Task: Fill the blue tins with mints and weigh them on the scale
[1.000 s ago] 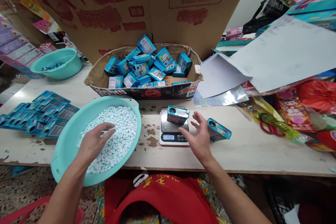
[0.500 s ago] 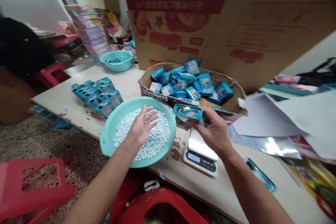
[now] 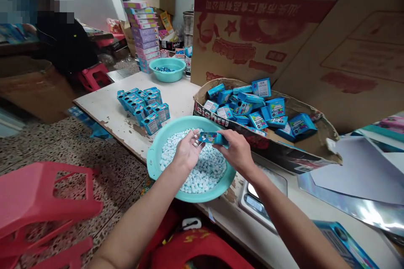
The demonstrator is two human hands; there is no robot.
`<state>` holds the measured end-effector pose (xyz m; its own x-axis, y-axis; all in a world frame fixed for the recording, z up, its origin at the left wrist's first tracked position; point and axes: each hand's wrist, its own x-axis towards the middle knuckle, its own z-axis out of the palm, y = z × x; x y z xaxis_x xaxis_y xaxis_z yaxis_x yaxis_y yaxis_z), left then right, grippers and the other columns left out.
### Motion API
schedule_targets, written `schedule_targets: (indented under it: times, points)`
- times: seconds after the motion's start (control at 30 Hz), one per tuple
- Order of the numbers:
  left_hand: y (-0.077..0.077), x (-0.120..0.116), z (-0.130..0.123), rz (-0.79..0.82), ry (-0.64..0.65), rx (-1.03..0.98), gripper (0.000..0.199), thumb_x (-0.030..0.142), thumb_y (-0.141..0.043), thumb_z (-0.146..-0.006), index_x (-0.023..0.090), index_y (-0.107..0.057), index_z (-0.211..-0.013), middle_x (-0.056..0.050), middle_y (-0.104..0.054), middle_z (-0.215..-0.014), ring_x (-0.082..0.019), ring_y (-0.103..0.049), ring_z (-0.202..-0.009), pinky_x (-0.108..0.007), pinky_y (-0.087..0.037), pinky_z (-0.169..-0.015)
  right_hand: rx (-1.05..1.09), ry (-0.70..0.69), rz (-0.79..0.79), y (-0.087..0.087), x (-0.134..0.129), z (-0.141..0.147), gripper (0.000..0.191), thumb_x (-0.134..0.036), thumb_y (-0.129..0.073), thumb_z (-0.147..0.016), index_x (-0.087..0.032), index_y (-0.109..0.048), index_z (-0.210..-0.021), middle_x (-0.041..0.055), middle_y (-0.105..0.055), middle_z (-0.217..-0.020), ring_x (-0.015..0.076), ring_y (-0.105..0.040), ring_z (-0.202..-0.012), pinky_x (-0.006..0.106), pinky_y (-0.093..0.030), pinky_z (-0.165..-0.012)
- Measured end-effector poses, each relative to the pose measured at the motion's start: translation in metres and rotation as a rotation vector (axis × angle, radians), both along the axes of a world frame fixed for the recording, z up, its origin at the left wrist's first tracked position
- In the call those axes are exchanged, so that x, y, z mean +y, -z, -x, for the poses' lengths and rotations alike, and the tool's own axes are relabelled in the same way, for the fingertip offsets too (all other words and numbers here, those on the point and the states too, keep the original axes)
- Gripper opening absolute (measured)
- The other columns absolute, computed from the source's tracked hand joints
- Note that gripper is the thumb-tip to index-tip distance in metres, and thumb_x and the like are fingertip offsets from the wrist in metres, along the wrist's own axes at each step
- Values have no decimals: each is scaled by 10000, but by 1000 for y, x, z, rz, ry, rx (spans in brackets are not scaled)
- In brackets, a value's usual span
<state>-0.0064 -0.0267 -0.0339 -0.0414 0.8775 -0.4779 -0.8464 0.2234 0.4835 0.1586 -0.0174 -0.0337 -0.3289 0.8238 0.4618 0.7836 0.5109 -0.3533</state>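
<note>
Blue boxes (image 3: 142, 107) with round dark openings are grouped on the chipped white tabletop (image 3: 178, 98). Smooth white pellets (image 3: 200, 178) are heaped in a round turquoise plastic basin (image 3: 152, 162). Above it, the left hand (image 3: 187, 153) is curled at one end of a slim rectangular carton (image 3: 208, 137); whether pellets are pinched can't be told. The carton is gripped by the right hand (image 3: 239, 152). Glossy packs (image 3: 260, 119) are piled in a ragged-edged cardboard tray (image 3: 274, 151); a flat scale (image 3: 249, 204) is partly hidden.

head view | worn on the head, above and behind the fingers (image 3: 229, 135) | faces forward and down | near, fingers about mid-frame | wide: basin (image 3: 154, 157) under fingers, cardboard (image 3: 240, 46) beyond, floor (image 3: 116, 164) left
</note>
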Motion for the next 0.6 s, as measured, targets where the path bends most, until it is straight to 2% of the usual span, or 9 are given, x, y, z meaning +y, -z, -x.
schedule_targets:
  times: [0.13, 0.2, 0.27, 0.33, 0.4, 0.47, 0.53, 0.6]
  points:
    - [6, 1, -2, -68, 7, 1, 76, 132, -578, -830, 116, -652, -836, -85, -642, -847, -151, -623, -824, -302, -511, -845, 136, 20, 58, 8, 0, -7, 329, -282, -716, -756, -236, -643, -1072, 66, -683, -1043, 274, -623, -967, 400, -458, -831]
    - [7, -3, 1, -112, 54, 112, 84, 154, -603, -805, 125, -669, -850, -106, -660, -922, -181, -622, -920, -328, -489, -898, 303, 3, 133, 9, -2, -14, 342, -310, -727, -740, -229, -650, -1064, 57, -683, -1041, 259, -628, -960, 393, -468, -853]
    - [5, -10, 7, -182, 131, 385, 174, 173, -652, -760, 154, -689, -929, -124, -651, -1093, -236, -568, -1106, -361, -435, -976, 513, -4, 247, 11, -5, -22, 365, -352, -737, -727, -213, -653, -1054, 47, -693, -1013, 247, -640, -928, 383, -485, -846]
    - [-2, -17, 13, -317, 187, 727, 409, 132, -709, -680, 216, -678, -1079, -98, -580, -1285, -264, -443, -1280, -364, -351, -1057, 704, 27, 319, 13, -7, -25, 390, -386, -745, -717, -200, -652, -1047, 42, -704, -982, 240, -649, -896, 382, -495, -837]
    - [-13, -20, 16, -486, 228, 976, 628, 85, -721, -634, 287, -616, -1218, -50, -512, -1384, -253, -378, -1340, -336, -306, -1083, 792, 46, 333, 15, -11, -19, 400, -396, -756, -704, -198, -656, -1036, 40, -707, -978, 237, -647, -890, 384, -495, -844]
    - [-27, -19, 16, -616, 354, 1104, 638, 117, -703, -663, 304, -581, -1261, -33, -545, -1347, -247, -457, -1272, -324, -349, -1044, 785, -12, 344, 14, -17, -7, 377, -395, -759, -699, -201, -664, -1008, 37, -704, -972, 230, -644, -880, 379, -496, -844]
    - [-41, -17, 19, -664, 484, 1221, 502, 209, -698, -703, 270, -608, -1194, -29, -637, -1182, -241, -574, -1100, -318, -428, -945, 763, -126, 364, 8, -19, 4, 400, -399, -749, -708, -205, -647, -1043, 44, -695, -1003, 226, -645, -894, 365, -509, -825]
    - [-54, -17, 34, -627, 484, 1392, 417, 335, -719, -703, 245, -620, -1097, -13, -672, -1018, -232, -617, -941, -320, -475, -849, 773, -193, 315, -3, -13, 2, 511, -409, -731, -729, -217, -577, -1177, 69, -654, -1143, 229, -635, -987, 352, -520, -832]
